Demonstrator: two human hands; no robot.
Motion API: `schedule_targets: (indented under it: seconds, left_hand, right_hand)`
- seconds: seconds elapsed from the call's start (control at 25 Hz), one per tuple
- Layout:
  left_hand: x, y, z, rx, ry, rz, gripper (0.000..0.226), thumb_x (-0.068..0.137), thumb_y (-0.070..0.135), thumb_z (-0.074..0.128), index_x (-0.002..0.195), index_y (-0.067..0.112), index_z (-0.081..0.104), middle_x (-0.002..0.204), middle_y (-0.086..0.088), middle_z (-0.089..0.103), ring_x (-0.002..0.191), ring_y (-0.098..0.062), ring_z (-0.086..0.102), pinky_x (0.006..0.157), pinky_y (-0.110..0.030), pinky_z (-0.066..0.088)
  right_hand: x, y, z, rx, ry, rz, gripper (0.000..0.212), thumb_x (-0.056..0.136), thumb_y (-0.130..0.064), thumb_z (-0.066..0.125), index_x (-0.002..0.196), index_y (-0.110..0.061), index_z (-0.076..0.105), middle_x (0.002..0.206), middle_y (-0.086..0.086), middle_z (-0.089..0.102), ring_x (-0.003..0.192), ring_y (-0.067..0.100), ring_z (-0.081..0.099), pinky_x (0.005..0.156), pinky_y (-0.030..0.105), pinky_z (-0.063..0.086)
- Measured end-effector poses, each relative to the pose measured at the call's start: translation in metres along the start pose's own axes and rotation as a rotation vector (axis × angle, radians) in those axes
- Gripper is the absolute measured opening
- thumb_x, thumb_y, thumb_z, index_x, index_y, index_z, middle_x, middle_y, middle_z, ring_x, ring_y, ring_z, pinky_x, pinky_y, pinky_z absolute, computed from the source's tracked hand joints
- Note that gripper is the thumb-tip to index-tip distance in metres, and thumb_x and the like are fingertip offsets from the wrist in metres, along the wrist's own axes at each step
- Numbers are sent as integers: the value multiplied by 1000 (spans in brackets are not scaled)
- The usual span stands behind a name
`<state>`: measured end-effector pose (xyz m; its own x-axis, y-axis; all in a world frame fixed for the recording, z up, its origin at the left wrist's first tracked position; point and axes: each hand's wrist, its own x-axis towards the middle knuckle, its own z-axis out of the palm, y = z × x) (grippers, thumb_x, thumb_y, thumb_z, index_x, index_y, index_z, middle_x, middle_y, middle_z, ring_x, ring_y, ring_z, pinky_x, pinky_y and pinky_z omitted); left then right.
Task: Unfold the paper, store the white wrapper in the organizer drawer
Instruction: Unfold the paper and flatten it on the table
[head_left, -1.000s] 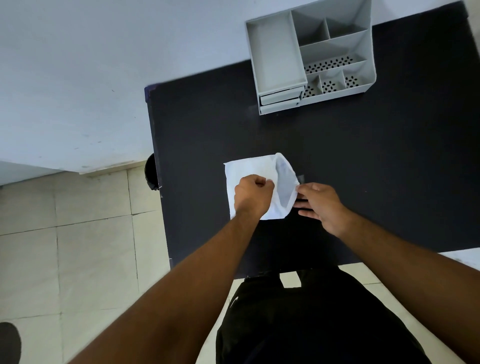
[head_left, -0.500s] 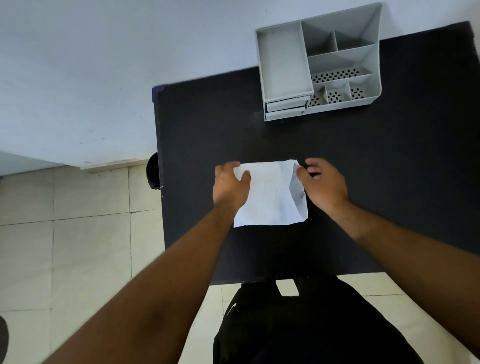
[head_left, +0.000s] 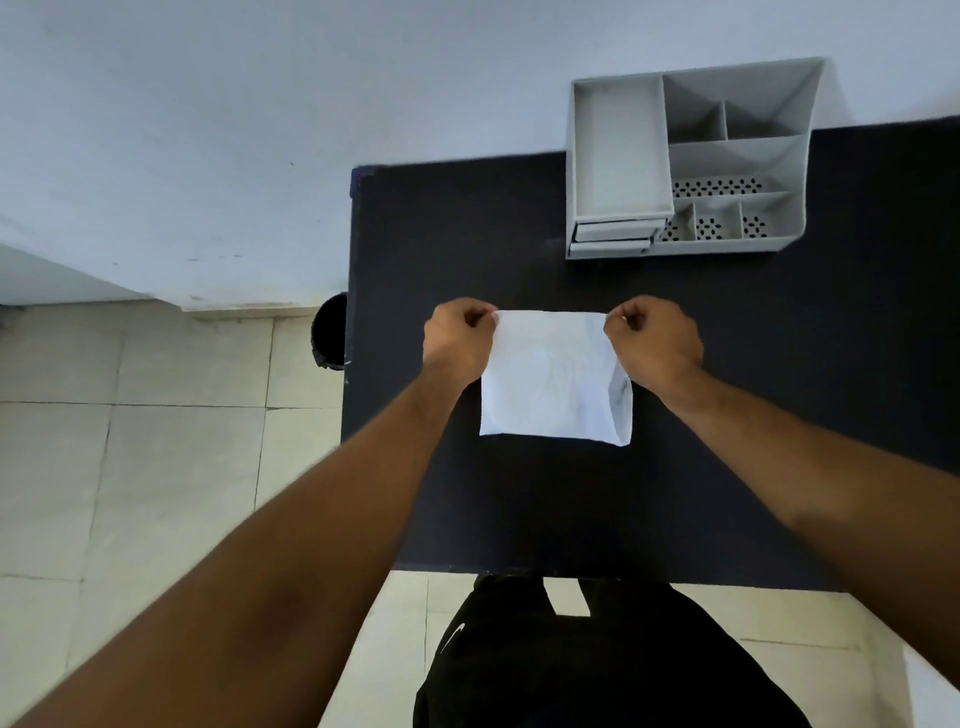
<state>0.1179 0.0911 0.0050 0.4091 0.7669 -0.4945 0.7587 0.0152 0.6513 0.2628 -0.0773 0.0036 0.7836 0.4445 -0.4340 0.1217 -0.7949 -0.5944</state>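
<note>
Paper (head_left: 553, 382), white and creased, lies mid-worktop (head_left: 779, 389); left hand (head_left: 457, 340) and right hand (head_left: 654, 345) each pinch a far corner. Grey plastic organizer (head_left: 618, 150) with perforated compartments stands well apart, its drawers (head_left: 615, 239) closed.

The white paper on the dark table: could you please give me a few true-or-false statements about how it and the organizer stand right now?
1. Both hands pinch the far corners of the white paper. True: the left hand holds the far left corner and the right hand the far right one.
2. The paper lies inside the grey organizer. False: it is on the dark table, well short of the organizer.
3. The organizer's two small drawers look shut. True.
4. The organizer's compartments are full of pens. False: every visible compartment looks empty.
5. The organizer stands at the table's far edge, by the wall. True.
</note>
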Motion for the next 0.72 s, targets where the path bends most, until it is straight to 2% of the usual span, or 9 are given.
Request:
schedule_targets:
  seconds: [0.12, 0.2, 0.28, 0.36, 0.48, 0.56, 0.64, 0.72]
  left_hand:
    - [-16, 13, -30, -104, 80, 133, 12, 98, 23, 62, 104, 20, 72, 93, 12, 68, 84, -4, 64, 64, -10, 47]
    - [-29, 15, -43, -122, 159, 233, 9, 94, 22, 64, 98, 21, 72, 89, 10, 69, 79, -4, 64, 64, -13, 49]
    - [-44, 4, -49, -85, 218, 337, 4, 87, 22, 66, 90, 22, 70, 82, 9, 68, 69, -5, 62, 61, -16, 52]
    - [-58, -20, -46, 44, 179, 412, 5, 82, 23, 69, 84, 25, 65, 78, 9, 64, 64, -6, 59, 59, -20, 50]
    - [-79, -71, -34, 335, -20, 431, 7, 80, 27, 68, 79, 23, 63, 82, 9, 62, 69, -12, 60, 64, -29, 53]
    - [-88, -96, -27, 435, -126, 379, 9, 82, 30, 67, 82, 22, 65, 85, 9, 62, 72, -12, 60, 66, -30, 53]
    - [-89, -105, -21, 412, -139, 306, 10, 84, 33, 67, 86, 23, 67, 88, 9, 64, 74, -10, 60, 67, -28, 53]
    - [-83, -102, -15, 346, -123, 255, 12, 86, 34, 66, 93, 25, 68, 92, 10, 65, 78, -9, 62, 70, -28, 54]
  right_hand:
    - [-13, -15, -13, 67, 209, -276, 15, 89, -33, 57, 90, -25, 69, 87, -7, 70, 89, 19, 64, 80, 42, 55]
    - [-31, -20, -18, 50, 310, -476, 11, 89, -27, 60, 87, -20, 69, 87, -4, 70, 88, 16, 59, 81, 33, 48]
    - [-53, -14, -16, -26, 333, -656, 5, 87, -21, 65, 85, -17, 67, 88, -2, 68, 89, 17, 57, 83, 32, 43]
    - [-72, 10, -9, -145, 245, -768, 4, 83, -18, 68, 83, -14, 68, 91, 1, 67, 94, 20, 57, 86, 35, 43]
    - [-96, 65, 7, -361, 12, -804, 14, 81, -30, 62, 84, -18, 69, 99, 0, 66, 102, 23, 61, 92, 37, 43]
    - [-107, 88, 15, -425, -97, -760, 18, 81, -35, 62, 89, -21, 70, 103, -2, 65, 106, 23, 61, 94, 35, 43]
    - [-112, 93, 19, -412, -122, -695, 18, 83, -35, 64, 94, -22, 70, 106, -3, 64, 107, 20, 60, 93, 32, 41]
    - [-109, 87, 23, -393, -73, -623, 19, 85, -31, 67, 102, -22, 70, 110, -2, 65, 107, 21, 60, 90, 33, 44]
